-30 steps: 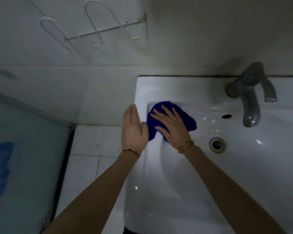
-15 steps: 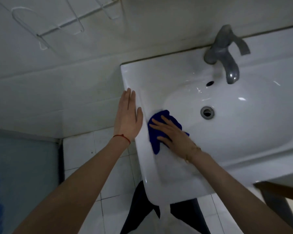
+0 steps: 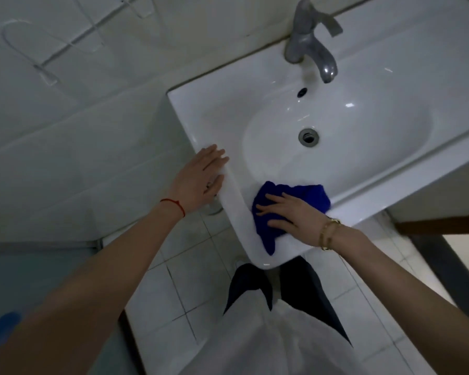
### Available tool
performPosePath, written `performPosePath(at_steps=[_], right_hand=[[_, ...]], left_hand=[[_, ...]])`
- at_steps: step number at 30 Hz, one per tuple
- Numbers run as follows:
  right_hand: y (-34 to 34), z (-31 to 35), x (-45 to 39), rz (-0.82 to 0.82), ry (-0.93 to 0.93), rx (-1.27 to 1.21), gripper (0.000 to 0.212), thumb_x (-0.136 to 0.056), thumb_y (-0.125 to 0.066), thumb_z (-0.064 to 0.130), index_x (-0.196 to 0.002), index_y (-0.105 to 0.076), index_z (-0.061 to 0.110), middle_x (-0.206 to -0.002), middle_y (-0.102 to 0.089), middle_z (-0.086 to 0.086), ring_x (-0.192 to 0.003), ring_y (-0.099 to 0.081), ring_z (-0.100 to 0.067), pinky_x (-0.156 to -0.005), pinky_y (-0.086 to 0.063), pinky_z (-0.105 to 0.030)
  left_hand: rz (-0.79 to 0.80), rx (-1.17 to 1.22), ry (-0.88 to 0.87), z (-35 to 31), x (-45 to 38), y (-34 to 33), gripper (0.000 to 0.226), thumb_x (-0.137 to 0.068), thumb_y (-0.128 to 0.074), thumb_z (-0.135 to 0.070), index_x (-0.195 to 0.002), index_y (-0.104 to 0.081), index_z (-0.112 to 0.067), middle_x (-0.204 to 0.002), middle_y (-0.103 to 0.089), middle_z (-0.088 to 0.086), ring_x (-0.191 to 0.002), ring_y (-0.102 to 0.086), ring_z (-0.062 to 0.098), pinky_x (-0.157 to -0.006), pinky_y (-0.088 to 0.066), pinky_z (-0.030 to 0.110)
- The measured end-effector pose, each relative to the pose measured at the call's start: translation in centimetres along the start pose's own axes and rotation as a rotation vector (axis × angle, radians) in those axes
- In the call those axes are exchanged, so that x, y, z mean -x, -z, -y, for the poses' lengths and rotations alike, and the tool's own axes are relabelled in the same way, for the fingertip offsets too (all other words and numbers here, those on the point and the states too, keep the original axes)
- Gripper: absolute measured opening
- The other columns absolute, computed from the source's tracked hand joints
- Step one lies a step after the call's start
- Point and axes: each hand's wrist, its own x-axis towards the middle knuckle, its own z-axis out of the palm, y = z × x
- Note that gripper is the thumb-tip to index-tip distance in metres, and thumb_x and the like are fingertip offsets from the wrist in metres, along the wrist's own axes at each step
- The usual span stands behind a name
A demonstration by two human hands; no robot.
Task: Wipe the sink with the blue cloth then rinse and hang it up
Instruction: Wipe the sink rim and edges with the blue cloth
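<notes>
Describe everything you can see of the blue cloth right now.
The deep blue, soft-looking cloth lies crumpled on the front rim of the white glossy sink, at its near left corner. The right hand presses flat on it with fingers spread, covering its middle. One bunched edge reaches toward the basin; a narrow tail points toward the rim's outer edge. The left hand rests on the sink's side, apart from the cloth.

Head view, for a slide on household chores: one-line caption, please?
Right hand presses the blue cloth flat on the sink front rim while the left hand rests on its side edge.
</notes>
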Motion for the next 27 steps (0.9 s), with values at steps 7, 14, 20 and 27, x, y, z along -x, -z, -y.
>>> performPosePath(at_steps=[7, 14, 20, 27], right_hand=[[-2.6, 5.6, 4.3, -0.155, -0.015, -0.125, 0.042, -0.1, -0.038, 0.038, -0.138, -0.049, 0.027, -0.145, -0.045, 0.011, -0.141, -0.025, -0.005, -0.117, -0.001, -0.02], [-8.6, 10.4, 4.0, -0.591, -0.222, 0.069, 0.058, -0.094, -0.052, 0.042, -0.142, -0.043, 0.012, -0.152, -0.035, -0.008, -0.139, -0.035, -0.027, -0.115, -0.027, -0.048], [-9.9, 10.4, 4.3, -0.587, -0.623, 0.309, 0.085, -0.076, -0.05, 0.072, -0.138, -0.046, 0.014, -0.146, -0.041, -0.01, -0.139, -0.027, -0.04, -0.115, -0.004, -0.064], [-11.8, 11.0, 3.0, -0.69, -0.58, 0.297, 0.073, -0.081, -0.062, 0.055, -0.138, -0.048, 0.013, -0.137, -0.052, -0.011, -0.131, -0.041, -0.039, -0.11, -0.024, -0.062]], left_hand=[[0.092, 0.011, -0.056, -1.5, 2.0, -0.5, 0.049, -0.098, -0.057, -0.024, -0.141, -0.048, -0.001, -0.149, -0.044, 0.012, -0.146, -0.029, 0.027, -0.121, -0.024, 0.038], [0.178, 0.043, -0.017, -2.4, 2.1, 0.5, 0.053, -0.1, -0.052, -0.023, -0.147, -0.037, -0.002, -0.157, -0.031, 0.011, -0.15, -0.017, 0.023, -0.123, -0.017, 0.035], [0.21, 0.044, -0.018, -3.0, 2.0, 1.4, 0.053, -0.101, -0.051, -0.021, -0.147, -0.035, 0.001, -0.157, -0.029, 0.015, -0.15, -0.016, 0.026, -0.123, -0.011, 0.031], [0.184, -0.035, -0.268, -0.3, 1.2, 2.2, 0.044, -0.098, -0.055, -0.015, -0.138, -0.048, 0.003, -0.145, -0.046, 0.02, -0.14, -0.037, 0.035, -0.121, -0.021, 0.044]])
